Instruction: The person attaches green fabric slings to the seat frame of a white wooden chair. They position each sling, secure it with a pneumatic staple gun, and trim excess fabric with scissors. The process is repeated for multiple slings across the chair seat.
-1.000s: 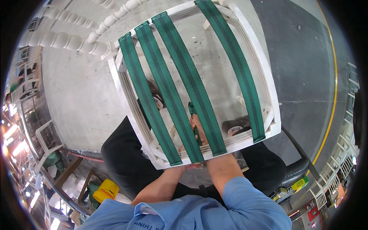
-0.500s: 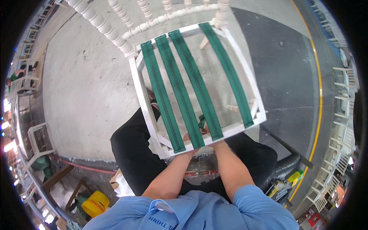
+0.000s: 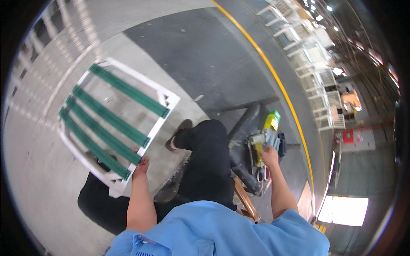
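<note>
A white chair (image 3: 154, 128) with turned spindles tilts at the left. Its open seat frame carries several green webbing straps (image 3: 113, 115), running from back rail to front rail. My left hand (image 3: 141, 166) is closed round the front rail, near the ends of the straps. Out to the right, my right hand (image 3: 270, 156) is among a cluster of tools, beside a yellow-handled tool (image 3: 259, 154). Its fingers look closed, but what they grip is unclear. A pair of scissors (image 3: 267, 173) with red-edged handles lies just below that hand.
A yellow-green box (image 3: 272, 120) stands at the tools' far side. They rest on a black padded support (image 3: 243, 141), with a brown wooden bar (image 3: 246, 198) nearer me. White chairs (image 3: 314, 81) line up beyond a yellow floor line (image 3: 273, 72).
My right hand has left the underside of the chair and reached right to the tools. The view has swung right, and the chair now appears further left and more tilted.
</note>
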The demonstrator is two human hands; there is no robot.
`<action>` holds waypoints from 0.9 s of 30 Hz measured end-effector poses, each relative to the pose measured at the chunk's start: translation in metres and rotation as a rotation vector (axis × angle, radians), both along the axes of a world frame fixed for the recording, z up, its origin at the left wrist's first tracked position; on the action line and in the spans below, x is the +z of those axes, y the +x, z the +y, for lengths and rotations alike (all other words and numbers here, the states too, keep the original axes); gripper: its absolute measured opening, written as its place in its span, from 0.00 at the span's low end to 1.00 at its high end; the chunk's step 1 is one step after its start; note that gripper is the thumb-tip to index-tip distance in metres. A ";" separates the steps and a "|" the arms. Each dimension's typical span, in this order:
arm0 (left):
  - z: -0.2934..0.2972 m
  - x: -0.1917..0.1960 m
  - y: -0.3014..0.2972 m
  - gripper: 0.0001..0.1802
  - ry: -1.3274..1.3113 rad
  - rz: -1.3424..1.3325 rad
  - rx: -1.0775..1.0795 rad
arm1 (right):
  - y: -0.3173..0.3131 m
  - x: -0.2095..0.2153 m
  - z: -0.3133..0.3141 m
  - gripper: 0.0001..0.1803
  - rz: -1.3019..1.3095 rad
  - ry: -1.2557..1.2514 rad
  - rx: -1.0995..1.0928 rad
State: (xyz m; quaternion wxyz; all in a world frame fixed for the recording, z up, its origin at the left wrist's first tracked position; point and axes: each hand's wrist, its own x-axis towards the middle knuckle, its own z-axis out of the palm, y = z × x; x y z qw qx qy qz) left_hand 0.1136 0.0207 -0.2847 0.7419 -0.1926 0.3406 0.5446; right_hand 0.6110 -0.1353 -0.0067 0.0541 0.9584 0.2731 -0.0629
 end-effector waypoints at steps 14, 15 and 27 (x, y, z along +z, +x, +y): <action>-0.003 0.016 0.001 0.15 -0.058 -0.143 0.109 | -0.019 0.035 0.011 0.26 0.567 0.474 0.192; -0.004 0.017 0.001 0.14 0.073 -0.174 0.129 | -0.040 0.046 0.018 0.26 0.628 0.551 0.171; -0.005 0.032 0.002 0.16 -0.092 -0.066 0.101 | -0.340 0.029 0.156 0.18 1.343 -0.052 0.594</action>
